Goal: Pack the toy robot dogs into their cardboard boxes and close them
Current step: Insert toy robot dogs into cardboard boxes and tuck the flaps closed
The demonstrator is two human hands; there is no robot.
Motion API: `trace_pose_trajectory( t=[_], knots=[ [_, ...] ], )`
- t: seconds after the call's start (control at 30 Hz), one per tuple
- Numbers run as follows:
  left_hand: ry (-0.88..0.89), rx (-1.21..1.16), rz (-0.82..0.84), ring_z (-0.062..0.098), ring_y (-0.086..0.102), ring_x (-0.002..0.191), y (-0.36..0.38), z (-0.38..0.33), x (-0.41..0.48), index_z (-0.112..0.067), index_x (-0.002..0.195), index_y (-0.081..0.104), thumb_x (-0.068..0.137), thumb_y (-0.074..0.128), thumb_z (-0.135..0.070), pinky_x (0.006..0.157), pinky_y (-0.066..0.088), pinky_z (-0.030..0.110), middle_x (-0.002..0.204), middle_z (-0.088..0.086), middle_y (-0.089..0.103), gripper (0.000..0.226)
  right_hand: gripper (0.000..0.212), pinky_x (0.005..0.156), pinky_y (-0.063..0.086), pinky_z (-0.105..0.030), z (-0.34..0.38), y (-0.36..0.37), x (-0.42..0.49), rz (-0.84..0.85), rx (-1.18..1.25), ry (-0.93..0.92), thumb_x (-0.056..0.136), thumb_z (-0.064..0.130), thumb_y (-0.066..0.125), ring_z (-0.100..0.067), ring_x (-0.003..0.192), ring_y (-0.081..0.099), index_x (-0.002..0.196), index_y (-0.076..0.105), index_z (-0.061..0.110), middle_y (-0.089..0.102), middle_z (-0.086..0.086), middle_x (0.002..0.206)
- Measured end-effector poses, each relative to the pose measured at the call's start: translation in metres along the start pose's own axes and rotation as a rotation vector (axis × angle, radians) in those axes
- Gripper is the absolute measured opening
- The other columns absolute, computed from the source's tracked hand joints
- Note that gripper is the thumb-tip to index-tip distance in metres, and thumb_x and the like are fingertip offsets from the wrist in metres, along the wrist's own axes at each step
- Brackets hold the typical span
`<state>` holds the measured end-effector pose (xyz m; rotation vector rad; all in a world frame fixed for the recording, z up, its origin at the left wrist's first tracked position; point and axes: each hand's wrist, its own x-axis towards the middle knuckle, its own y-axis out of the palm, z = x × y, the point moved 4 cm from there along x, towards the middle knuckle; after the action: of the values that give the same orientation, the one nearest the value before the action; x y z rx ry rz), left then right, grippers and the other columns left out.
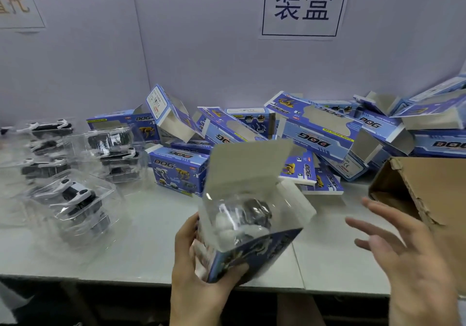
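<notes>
My left hand (199, 267) grips a blue toy box (252, 252) from below, above the table's front edge. Its top flap (249, 164) stands open. A toy robot dog in a clear plastic shell (239, 219) sits inside and shows at the mouth. My right hand (403, 250) hovers to the right of the box with fingers spread, touching nothing. Several more robot dogs in clear shells (73, 194) lie on the left of the table. A heap of blue DOG boxes (317, 134), many with open ends, is piled along the back wall.
A brown cardboard carton (428, 187) with open flaps stands at the right edge. The grey table (126, 250) ends near my hands. A white partition wall with a paper sign (302, 5) rises behind the boxes.
</notes>
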<state>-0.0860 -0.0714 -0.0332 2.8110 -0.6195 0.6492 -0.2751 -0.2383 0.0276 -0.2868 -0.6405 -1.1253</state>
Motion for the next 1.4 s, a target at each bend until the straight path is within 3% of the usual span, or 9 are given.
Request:
trace_pose_trajectory(
  t=[0.17, 0.33, 0.5, 0.6, 0.73, 0.8, 0.93, 1.17, 1.4],
  knots=[
    [-0.001, 0.024, 0.014, 0.009, 0.065, 0.11, 0.0, -0.013, 0.02, -0.05, 0.119, 0.048, 0.039, 0.093, -0.037, 0.088, 0.055, 0.026, 0.116, -0.016, 0.065, 0.093, 0.017, 0.061, 0.055, -0.029, -0.011, -0.011, 0.0, -0.106, 0.033, 0.013, 0.09, 0.014, 0.064, -0.028, 0.078, 0.07, 0.097, 0.069, 0.028, 0.072, -0.001, 0.102],
    [-0.126, 0.092, 0.188, 0.008, 0.064, 0.107, 0.012, 0.026, 0.037, -0.049, 0.113, 0.041, 0.049, 0.089, -0.048, 0.084, 0.053, 0.021, 0.11, -0.017, 0.061, 0.08, 0.023, 0.062, 0.055, -0.032, -0.021, -0.004, -0.005, -0.104, -0.019, 0.063, 0.083, 0.017, 0.054, -0.026, 0.072, 0.068, 0.098, 0.07, 0.026, 0.073, 0.001, 0.09],
    [-0.217, 0.109, 0.361, 0.007, 0.056, 0.122, 0.006, 0.072, 0.052, -0.036, 0.143, 0.035, 0.058, 0.085, -0.057, 0.098, 0.045, 0.021, 0.135, -0.012, 0.057, 0.101, 0.03, 0.059, 0.054, -0.026, -0.027, 0.002, -0.006, -0.021, -0.042, 0.076, 0.09, -0.003, 0.057, -0.027, 0.071, 0.067, 0.094, 0.071, 0.024, 0.073, -0.004, 0.087],
    [-0.234, 0.115, 0.425, 0.011, 0.058, 0.122, 0.004, 0.086, 0.055, -0.04, 0.141, 0.036, 0.06, 0.086, -0.059, 0.096, 0.049, 0.023, 0.134, -0.011, 0.058, 0.097, 0.037, 0.062, 0.054, -0.022, -0.019, 0.013, 0.0, 0.117, -0.132, 0.049, 0.092, -0.007, 0.058, -0.02, 0.07, 0.068, 0.092, 0.071, 0.027, 0.073, 0.0, 0.083],
    [-0.244, 0.11, 0.435, 0.015, 0.063, 0.116, 0.007, 0.098, 0.048, -0.042, 0.131, 0.046, 0.061, 0.088, -0.055, 0.089, 0.053, 0.025, 0.127, -0.006, 0.064, 0.083, 0.02, 0.066, 0.045, -0.009, 0.016, 0.046, 0.019, 0.249, -0.355, -0.12, 0.087, 0.018, 0.063, -0.008, 0.074, 0.065, 0.08, 0.068, 0.036, 0.069, 0.014, 0.079],
    [-0.236, 0.102, 0.43, 0.015, 0.063, 0.114, 0.008, 0.099, 0.047, -0.042, 0.129, 0.046, 0.062, 0.088, -0.054, 0.087, 0.053, 0.023, 0.126, -0.006, 0.064, 0.08, 0.014, 0.059, 0.041, -0.012, 0.036, 0.065, 0.04, 0.305, -0.358, -0.207, 0.089, 0.025, 0.058, -0.01, 0.067, 0.059, 0.078, 0.065, 0.03, 0.064, 0.009, 0.073],
    [-0.225, 0.118, 0.42, 0.014, 0.063, 0.114, 0.01, 0.099, 0.046, -0.044, 0.13, 0.044, 0.062, 0.086, -0.058, 0.087, 0.052, 0.022, 0.125, -0.009, 0.064, 0.082, 0.041, 0.052, 0.031, -0.024, 0.058, 0.114, 0.096, 0.482, -0.43, -0.305, 0.093, 0.041, 0.048, -0.011, 0.052, 0.039, 0.064, 0.052, 0.013, 0.046, -0.003, 0.058],
    [-0.228, 0.109, 0.428, 0.012, 0.063, 0.113, 0.009, 0.1, 0.047, -0.046, 0.13, 0.044, 0.062, 0.085, -0.061, 0.087, 0.051, 0.02, 0.121, -0.012, 0.066, 0.081, 0.035, 0.061, 0.035, -0.033, -0.02, 0.193, 0.104, 1.164, -0.86, -0.019, 0.098, 0.026, 0.047, -0.018, 0.061, 0.042, 0.065, 0.05, 0.015, 0.047, -0.002, 0.064],
    [-0.185, 0.067, 0.414, 0.013, 0.057, 0.122, 0.009, 0.091, 0.044, -0.037, 0.136, 0.041, 0.063, 0.083, -0.057, 0.095, 0.05, 0.025, 0.128, -0.013, 0.061, 0.087, 0.036, 0.058, 0.033, -0.034, -0.047, 0.181, 0.082, 1.159, -0.883, -0.018, 0.097, 0.028, 0.045, -0.02, 0.06, 0.043, 0.063, 0.049, 0.017, 0.05, -0.006, 0.064]
  ],
)
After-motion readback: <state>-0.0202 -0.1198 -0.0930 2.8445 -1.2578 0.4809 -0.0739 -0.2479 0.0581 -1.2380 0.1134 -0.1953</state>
